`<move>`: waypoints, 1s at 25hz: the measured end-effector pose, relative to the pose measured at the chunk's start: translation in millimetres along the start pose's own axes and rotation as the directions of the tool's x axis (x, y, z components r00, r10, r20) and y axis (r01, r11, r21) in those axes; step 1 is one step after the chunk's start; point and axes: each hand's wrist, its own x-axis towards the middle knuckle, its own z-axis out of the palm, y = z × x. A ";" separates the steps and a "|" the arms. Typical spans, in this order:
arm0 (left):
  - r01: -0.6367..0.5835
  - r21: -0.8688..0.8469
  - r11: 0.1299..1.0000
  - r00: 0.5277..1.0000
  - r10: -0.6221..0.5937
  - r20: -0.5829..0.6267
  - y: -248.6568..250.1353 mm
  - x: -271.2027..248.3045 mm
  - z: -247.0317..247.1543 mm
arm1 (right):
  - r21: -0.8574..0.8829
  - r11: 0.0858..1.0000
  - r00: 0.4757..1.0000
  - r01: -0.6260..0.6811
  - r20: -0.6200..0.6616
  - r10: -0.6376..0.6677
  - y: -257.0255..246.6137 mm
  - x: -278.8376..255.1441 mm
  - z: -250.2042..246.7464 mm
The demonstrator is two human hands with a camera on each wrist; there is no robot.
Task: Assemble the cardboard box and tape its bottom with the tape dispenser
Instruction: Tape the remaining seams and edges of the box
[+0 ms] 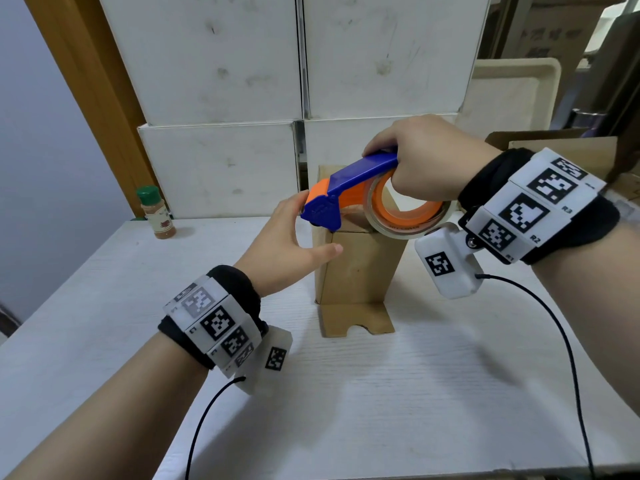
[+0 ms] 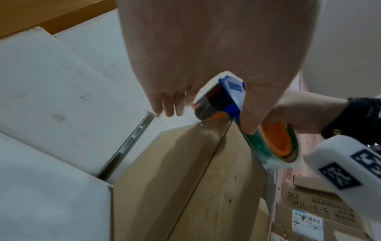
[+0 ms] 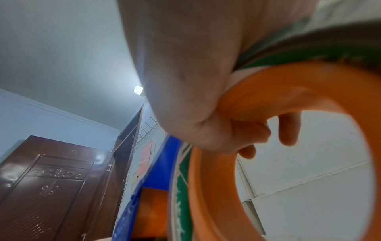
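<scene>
A tall brown cardboard box (image 1: 356,271) stands on the white table (image 1: 415,393), closed end up, with one flap (image 1: 356,323) lying flat toward me. My right hand (image 1: 426,161) grips the blue and orange tape dispenser (image 1: 346,188), fingers curled through its orange ring (image 3: 216,187). The dispenser's head rests on the box's top near the front left corner. The clear tape roll (image 1: 405,230) hangs over the top. My left hand (image 1: 287,244) is at the box's upper left corner, thumb pressed on the front face and fingers straight behind the dispenser head (image 2: 226,97).
Stacked white cartons (image 1: 225,64) form a wall just behind the box. A spice bottle (image 1: 156,213) with a green cap stands at the table's back left. A pale tray (image 1: 512,91) and brown cartons (image 1: 554,143) sit at the right. Wrist cables trail over the near table.
</scene>
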 end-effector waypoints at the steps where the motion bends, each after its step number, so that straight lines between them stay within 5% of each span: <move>1: -0.003 0.026 1.000 0.999 0.004 -0.038 0.3 -1.1 1.0 | 0.000 1.000 1.000 0.001 0.003 -0.001 -0.3 0.5 0.2; 6: 0.081 0.021 0.997 0.987 -0.077 -0.144 0.2 -2.5 2.0 | 0.001 1.000 1.000 -0.002 0.004 0.002 -1.8 1.8 0.7; 25: 0.050 -0.021 0.999 0.994 -0.047 0.098 0.3 -8.6 22.8 | 0.006 1.000 1.000 -0.024 0.011 0.024 -8.3 5.1 0.3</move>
